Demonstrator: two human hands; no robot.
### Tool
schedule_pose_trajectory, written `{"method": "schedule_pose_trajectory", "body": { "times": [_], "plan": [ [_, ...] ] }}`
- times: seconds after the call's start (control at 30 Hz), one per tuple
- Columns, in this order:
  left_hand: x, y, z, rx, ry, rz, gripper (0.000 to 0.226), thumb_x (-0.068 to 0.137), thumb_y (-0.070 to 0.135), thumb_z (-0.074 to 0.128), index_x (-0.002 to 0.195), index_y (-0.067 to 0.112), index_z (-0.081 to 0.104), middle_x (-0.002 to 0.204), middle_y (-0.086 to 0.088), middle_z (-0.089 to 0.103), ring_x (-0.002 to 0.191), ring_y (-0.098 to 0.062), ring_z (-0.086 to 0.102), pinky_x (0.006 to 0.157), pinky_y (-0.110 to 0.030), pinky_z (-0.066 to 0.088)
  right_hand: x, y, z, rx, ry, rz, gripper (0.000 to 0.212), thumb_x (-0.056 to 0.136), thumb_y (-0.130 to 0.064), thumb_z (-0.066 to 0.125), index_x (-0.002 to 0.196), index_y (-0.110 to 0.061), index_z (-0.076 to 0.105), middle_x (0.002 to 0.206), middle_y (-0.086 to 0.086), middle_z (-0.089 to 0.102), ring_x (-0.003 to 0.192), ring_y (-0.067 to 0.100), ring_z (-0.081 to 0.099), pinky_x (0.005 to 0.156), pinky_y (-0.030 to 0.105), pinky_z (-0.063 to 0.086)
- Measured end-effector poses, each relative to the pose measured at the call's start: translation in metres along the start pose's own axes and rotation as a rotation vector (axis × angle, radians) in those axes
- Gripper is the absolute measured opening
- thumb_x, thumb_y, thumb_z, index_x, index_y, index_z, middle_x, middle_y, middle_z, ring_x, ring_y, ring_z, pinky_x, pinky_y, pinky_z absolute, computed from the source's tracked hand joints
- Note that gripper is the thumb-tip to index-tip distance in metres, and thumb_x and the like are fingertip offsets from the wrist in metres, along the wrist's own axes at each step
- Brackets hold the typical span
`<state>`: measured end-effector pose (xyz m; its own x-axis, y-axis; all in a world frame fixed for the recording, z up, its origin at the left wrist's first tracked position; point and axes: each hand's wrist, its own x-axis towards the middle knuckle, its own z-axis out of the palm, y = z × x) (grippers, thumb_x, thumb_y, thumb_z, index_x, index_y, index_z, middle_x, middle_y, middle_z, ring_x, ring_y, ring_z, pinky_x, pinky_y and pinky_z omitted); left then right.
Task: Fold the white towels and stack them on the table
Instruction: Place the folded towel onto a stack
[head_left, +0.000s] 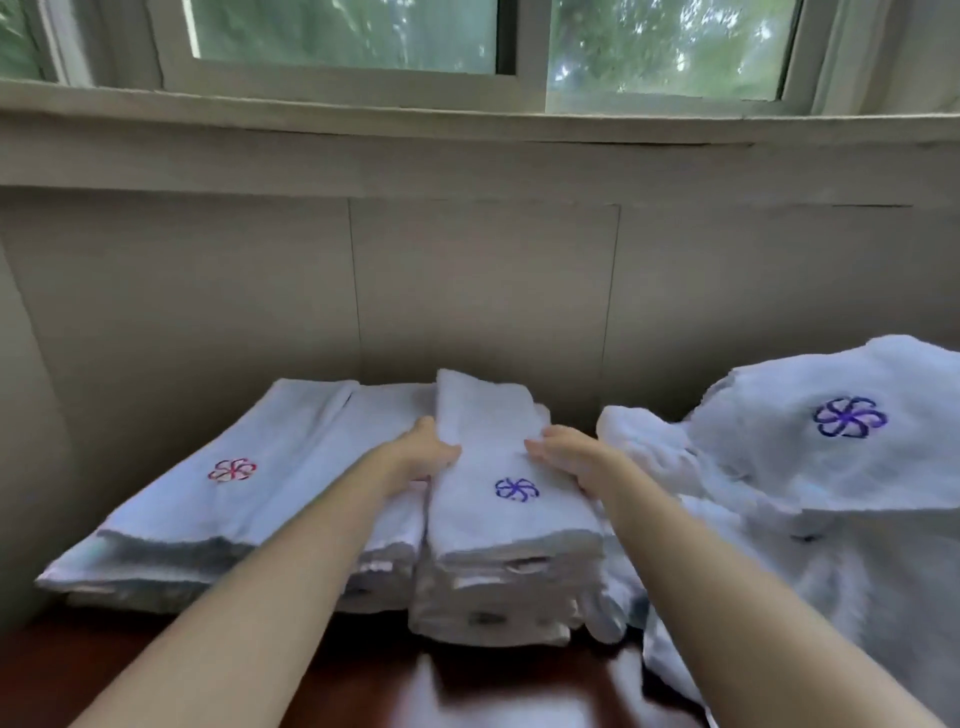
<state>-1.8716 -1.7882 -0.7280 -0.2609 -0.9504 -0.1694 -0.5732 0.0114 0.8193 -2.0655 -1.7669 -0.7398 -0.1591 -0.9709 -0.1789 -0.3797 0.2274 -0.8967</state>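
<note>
Gripping top folded towel (511, 525) at its 9 o'clock edge with left hand (428, 457): thumb laid on top, fingers tucked under and hidden. Touching same towel at its 3 o'clock edge with right hand (569, 460): fingers (540, 447) laid fairly straight over the cloth, thumb out of sight, so cannot tell whether pinching or only pressing. Bare forearms stretched in from 7 and 5 o'clock of frame.

White, long and narrow, showing blue flower mark (516, 489) face up toward its 6 o'clock end; 12 o'clock end tilted up a little off what lies below. Sitting on centre stack (488, 608) of folded white towels, just below frame centre toward 6 o'clock.

Just beside that stack at its 9 o'clock side: left stack (171, 525), wider and flatter, red flower mark (232, 469) on top.

At 3 to 4 o'clock of frame: loose pile (779, 467) of unfolded white towels, rumpled, second blue flower mark (850, 417) showing, butting against centre stack.

All resting on dark wooden table (363, 686), bare strip at 6 o'clock. Behind at 12 o'clock: beige panelled wall (483, 286), window (343, 41) above, green blur outside. Blurred over much of the cloth.
</note>
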Motion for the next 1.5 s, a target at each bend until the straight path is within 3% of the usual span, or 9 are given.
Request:
{"method": "schedule_pose_trajectory", "body": {
  "times": [0.13, 0.27, 0.37, 0.53, 0.73, 0.87, 1.1, 1.3, 1.5],
  "plan": [
    [0.028, -0.003, 0.012, -0.002, 0.142, 0.092, 0.055, 0.094, 0.022, 0.053, 0.143, 0.01, 0.03, 0.129, -0.009, 0.052, 0.111, -0.026, 0.055, 0.084, -0.027, 0.046, 0.039, 0.005, 0.002, -0.059, 0.136, -0.003, 0.033, 0.092, -0.03, 0.052, 0.117, -0.008, 0.052, 0.093, 0.005, 0.06, 0.075, 0.017, 0.06, 0.062, 0.024, 0.044],
    [0.046, 0.011, 0.017, -0.157, 0.125, 0.113, 0.06, 0.096, 0.017, 0.052, 0.147, 0.007, 0.022, 0.115, -0.007, 0.052, 0.095, -0.022, 0.053, 0.07, -0.027, 0.044, 0.053, 0.006, -0.001, 0.117, 0.091, 0.0, 0.064, 0.087, -0.024, 0.063, 0.142, -0.006, 0.035, 0.125, 0.014, 0.058, 0.102, 0.028, 0.063, 0.09, 0.036, 0.05],
    [0.06, 0.015, 0.015, -0.13, 0.13, 0.111, 0.067, 0.094, 0.003, 0.048, 0.152, 0.012, 0.015, 0.141, -0.016, 0.04, 0.108, -0.027, 0.053, 0.085, -0.028, 0.044, 0.052, 0.006, -0.003, 0.241, 0.08, -0.09, 0.062, 0.089, -0.009, 0.06, 0.145, -0.014, 0.033, 0.133, 0.012, 0.052, 0.103, 0.025, 0.061, 0.083, 0.031, 0.05],
    [0.075, 0.015, 0.011, -0.184, 0.095, 0.191, 0.068, 0.089, -0.012, 0.042, 0.15, 0.014, 0.025, 0.144, -0.017, 0.037, 0.089, -0.02, 0.057, 0.066, -0.025, 0.044, 0.05, 0.015, 0.011, 0.13, 0.331, -0.358, 0.057, 0.081, 0.009, 0.041, 0.131, -0.015, 0.053, 0.13, 0.011, 0.054, 0.107, 0.021, 0.058, 0.095, 0.031, 0.047],
    [0.08, 0.022, 0.029, 0.283, 0.153, 0.089, 0.045, 0.097, 0.002, 0.035, 0.142, 0.0, 0.035, 0.146, -0.022, 0.035, 0.13, -0.034, 0.041, 0.105, -0.034, 0.035, 0.052, 0.02, 0.005, -0.131, 0.155, -0.158, 0.056, 0.089, -0.01, 0.049, 0.145, -0.011, 0.037, 0.144, 0.009, 0.043, 0.127, 0.025, 0.047, 0.107, 0.034, 0.038],
    [0.064, 0.022, 0.041, 0.752, 0.192, 0.083, 0.052, 0.103, 0.025, 0.025, 0.148, -0.001, 0.019, 0.158, -0.016, 0.002, 0.142, -0.035, 0.015, 0.113, -0.039, 0.02, 0.041, 0.017, 0.004, -0.074, 0.094, -0.129, 0.059, 0.088, -0.022, 0.057, 0.143, -0.011, 0.038, 0.139, 0.006, 0.048, 0.12, 0.023, 0.052, 0.1, 0.032, 0.042],
    [-0.006, -0.013, 0.047, 0.754, 0.062, 0.119, 0.06, 0.103, 0.038, 0.022, 0.151, 0.005, 0.008, 0.159, -0.014, -0.001, 0.147, -0.029, 0.004, 0.118, -0.046, 0.01, -0.025, 0.022, 0.034, -0.845, 0.274, -0.323, 0.03, 0.099, -0.024, 0.028, 0.111, -0.006, 0.048, 0.123, 0.012, 0.042, 0.123, 0.032, 0.033, 0.102, 0.041, 0.027],
    [-0.082, -0.029, 0.063, 0.806, 0.192, 0.166, 0.062, 0.102, 0.044, 0.016, 0.152, 0.009, 0.006, 0.161, -0.009, 0.002, 0.147, -0.021, 0.004, 0.118, -0.042, 0.004, -0.097, 0.042, 0.03, -0.863, 0.118, -0.334, 0.05, 0.103, -0.034, 0.019, 0.148, -0.012, 0.02, 0.159, 0.007, 0.006, 0.146, 0.021, 0.004, 0.117, 0.041, 0.007],
    [-0.135, -0.016, 0.072, 0.891, 0.128, 0.237, 0.061, 0.102, 0.043, 0.023, 0.152, 0.012, 0.01, 0.16, -0.008, 0.003, 0.148, -0.021, 0.0, 0.117, -0.046, 0.002, -0.174, 0.044, -0.013, -0.897, -0.026, -0.407, 0.022, 0.098, -0.023, 0.041, 0.111, -0.01, 0.054, 0.122, 0.008, 0.052, 0.12, 0.027, 0.046, 0.095, 0.033, 0.034]
  ]
}}
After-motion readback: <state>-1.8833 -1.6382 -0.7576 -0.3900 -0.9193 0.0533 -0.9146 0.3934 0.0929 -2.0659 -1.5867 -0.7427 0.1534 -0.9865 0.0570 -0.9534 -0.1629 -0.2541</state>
